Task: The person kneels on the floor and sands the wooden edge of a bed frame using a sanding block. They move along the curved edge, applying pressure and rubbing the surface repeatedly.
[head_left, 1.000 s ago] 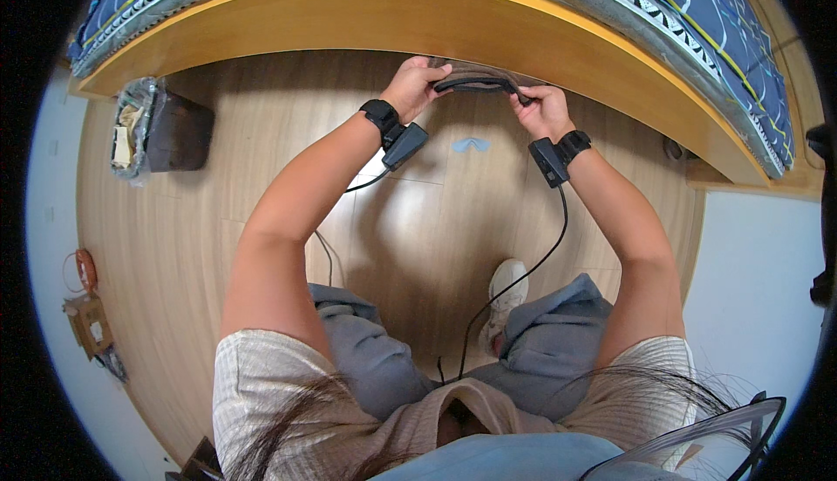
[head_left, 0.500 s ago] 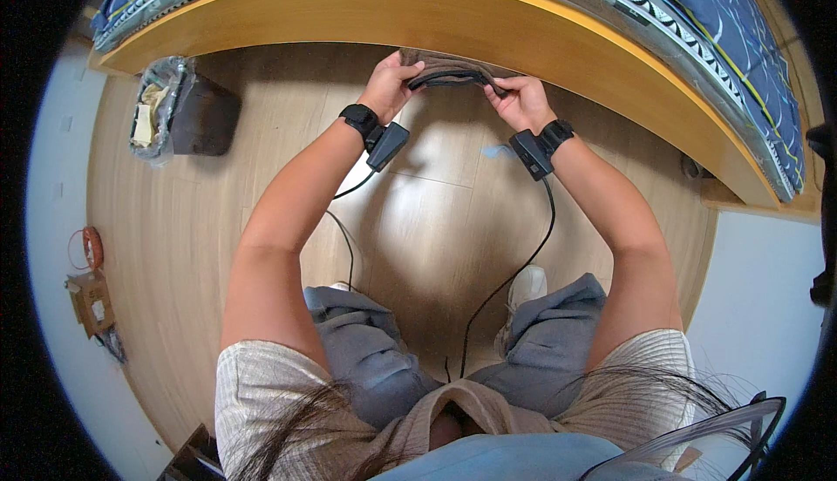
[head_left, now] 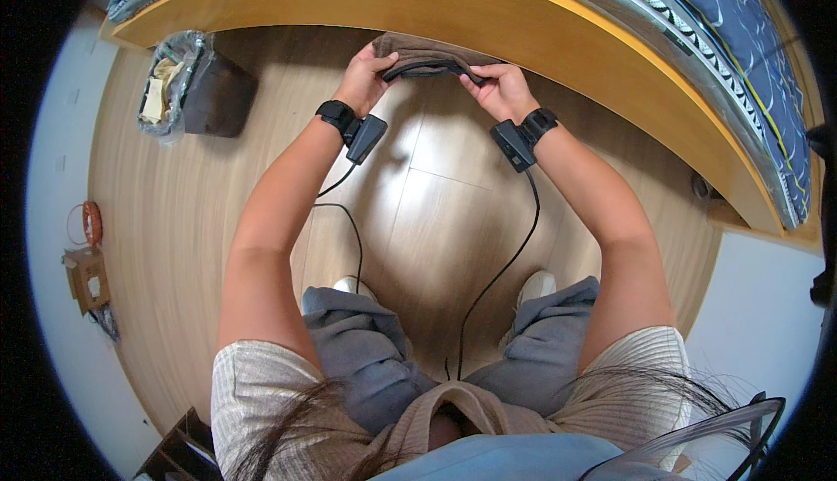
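A brown piece of cloth (head_left: 427, 48) with a black band along its near edge stretches between my two hands, out in front of me near the bed's side board. What kind of item it is I cannot make out. My left hand (head_left: 363, 78) pinches its left end, thumb on top. The right end is gripped between the thumb and fingers of my right hand (head_left: 504, 93). The black band sags a little in the middle. Each wrist wears a black strap with a dark box, and a black cable runs from each box.
Across the far side runs the bed's wooden side board (head_left: 366, 2), with blue patterned bedding (head_left: 697, 10) above. A dark bin (head_left: 218, 93) lined with clear plastic stands at the far left. By the left wall are a cardboard box (head_left: 85, 279) and an orange round object (head_left: 91, 222).
Both hands and the cloth have shifted slightly left and farther away in the picture, while the whole view has moved a little. The grip on the cloth stays the same.
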Tool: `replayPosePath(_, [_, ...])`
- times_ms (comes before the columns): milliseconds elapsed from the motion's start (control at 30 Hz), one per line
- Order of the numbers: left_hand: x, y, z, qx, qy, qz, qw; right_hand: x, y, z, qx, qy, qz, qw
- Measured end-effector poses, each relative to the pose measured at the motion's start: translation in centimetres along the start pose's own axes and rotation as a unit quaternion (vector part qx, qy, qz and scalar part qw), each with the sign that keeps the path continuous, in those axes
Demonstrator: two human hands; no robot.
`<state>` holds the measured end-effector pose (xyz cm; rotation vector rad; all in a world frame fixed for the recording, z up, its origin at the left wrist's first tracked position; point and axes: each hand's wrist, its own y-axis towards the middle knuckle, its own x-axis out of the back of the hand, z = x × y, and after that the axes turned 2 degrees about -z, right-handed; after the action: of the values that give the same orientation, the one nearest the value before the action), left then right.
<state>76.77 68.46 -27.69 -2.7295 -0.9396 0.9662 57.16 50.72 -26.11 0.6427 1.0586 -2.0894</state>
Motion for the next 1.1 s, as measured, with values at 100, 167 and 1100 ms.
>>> replayPosePath(100, [0.8, -0.3, -0.2, -0.009, 0.0, -0.007, 1.0, -0.6, 0.3, -0.5, -0.013, -0.018, 0.014, 1.0])
replayPosePath(167, [1.2, -0.7, -0.5, -0.016, -0.005, -0.024, 1.0, -1.0, 0.5, -1.0, -0.029, -0.027, 0.031, 0.999])
replayPosePath(1100, [-2.3, -7.0, -15.2, -0.441, 0.259, 0.112, 0.852, -17.7, -7.2, 2.9, 0.63, -0.596, 0.127, 0.481])
